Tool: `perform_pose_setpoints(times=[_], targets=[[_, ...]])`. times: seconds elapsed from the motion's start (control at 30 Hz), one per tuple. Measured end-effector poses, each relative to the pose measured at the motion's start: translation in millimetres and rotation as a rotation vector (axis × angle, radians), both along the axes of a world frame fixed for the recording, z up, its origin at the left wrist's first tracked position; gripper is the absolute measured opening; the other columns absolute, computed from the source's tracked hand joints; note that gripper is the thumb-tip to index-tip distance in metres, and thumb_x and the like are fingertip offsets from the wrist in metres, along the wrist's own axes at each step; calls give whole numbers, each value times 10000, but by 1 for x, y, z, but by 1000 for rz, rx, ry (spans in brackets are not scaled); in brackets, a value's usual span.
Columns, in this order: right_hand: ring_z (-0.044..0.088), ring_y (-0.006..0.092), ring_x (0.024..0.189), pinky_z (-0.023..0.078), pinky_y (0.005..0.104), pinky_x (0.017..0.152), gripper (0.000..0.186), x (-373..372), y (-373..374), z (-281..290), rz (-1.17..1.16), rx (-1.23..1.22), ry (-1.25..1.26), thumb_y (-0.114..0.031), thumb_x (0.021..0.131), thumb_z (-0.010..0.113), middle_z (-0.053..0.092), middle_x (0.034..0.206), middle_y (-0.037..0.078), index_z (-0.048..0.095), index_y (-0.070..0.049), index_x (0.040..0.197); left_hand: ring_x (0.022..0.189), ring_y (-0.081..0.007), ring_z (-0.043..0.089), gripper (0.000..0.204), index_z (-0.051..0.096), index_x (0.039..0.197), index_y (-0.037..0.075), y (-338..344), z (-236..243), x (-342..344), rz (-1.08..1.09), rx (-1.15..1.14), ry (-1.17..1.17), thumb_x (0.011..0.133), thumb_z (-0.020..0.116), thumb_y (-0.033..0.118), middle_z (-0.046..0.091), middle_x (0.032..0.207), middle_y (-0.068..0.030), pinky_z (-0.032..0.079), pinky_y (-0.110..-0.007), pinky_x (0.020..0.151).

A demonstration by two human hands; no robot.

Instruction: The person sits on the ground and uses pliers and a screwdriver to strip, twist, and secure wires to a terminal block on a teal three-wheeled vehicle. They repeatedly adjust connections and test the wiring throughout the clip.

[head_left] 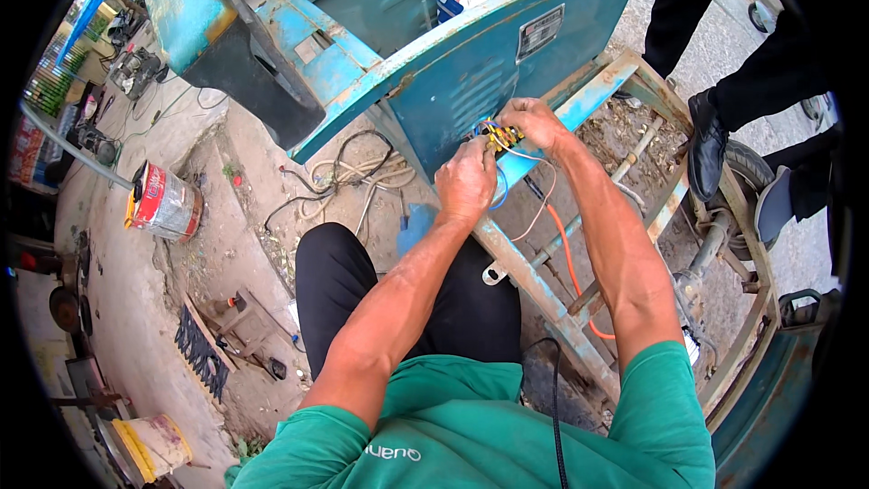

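Both my hands meet at a small yellow and dark wired part (505, 137) against the lower edge of a teal metal panel (489, 72). My left hand (466, 179) is closed at its near left side, knuckles up. On the far right side of the part, my right hand (534, 124) has its fingers pinched together. What the fingertips hold is hidden by the hands. Blue, white and pinkish thin wires hang from the part, and a pinkish wire (547, 199) loops below my right wrist. An orange cable (568, 249) runs down through the rusty frame (534, 285).
Coiled cables (348, 177) lie on the ground to the left. A teal and black seat (204, 32) rises at upper left, near a paint-stained bucket (166, 204). Someone's black shoe (706, 145) rests at the frame on the right. A yellow-rimmed bucket (154, 446) stands lower left.
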State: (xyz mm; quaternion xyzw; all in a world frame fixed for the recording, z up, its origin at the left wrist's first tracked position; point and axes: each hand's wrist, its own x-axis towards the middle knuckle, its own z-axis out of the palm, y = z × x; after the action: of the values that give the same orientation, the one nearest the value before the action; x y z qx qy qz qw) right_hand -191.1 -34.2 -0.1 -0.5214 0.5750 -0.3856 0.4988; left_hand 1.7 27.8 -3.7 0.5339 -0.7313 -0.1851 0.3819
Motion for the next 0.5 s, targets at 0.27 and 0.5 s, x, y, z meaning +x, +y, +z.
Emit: perform_pose_setpoints(times=[0.27, 0.5], targets=[[618, 140, 752, 496, 314, 704, 166, 8, 8, 14, -57, -6, -6, -162, 827, 733, 705, 828, 50, 728, -1, 867, 1052, -434, 656, 502, 554, 1434, 29, 11, 10, 13, -181, 115, -110, 953, 615, 159, 650, 1132, -227, 529, -533, 902], [661, 172, 797, 525, 319, 727, 290, 6, 10, 19, 79, 7, 211, -172, 736, 797, 724, 862, 85, 719, 18, 941, 1042, -431, 651, 570, 496, 1481, 1, 9, 7, 11, -223, 97, -121, 940, 604, 143, 640, 1112, -241, 523, -545, 900]])
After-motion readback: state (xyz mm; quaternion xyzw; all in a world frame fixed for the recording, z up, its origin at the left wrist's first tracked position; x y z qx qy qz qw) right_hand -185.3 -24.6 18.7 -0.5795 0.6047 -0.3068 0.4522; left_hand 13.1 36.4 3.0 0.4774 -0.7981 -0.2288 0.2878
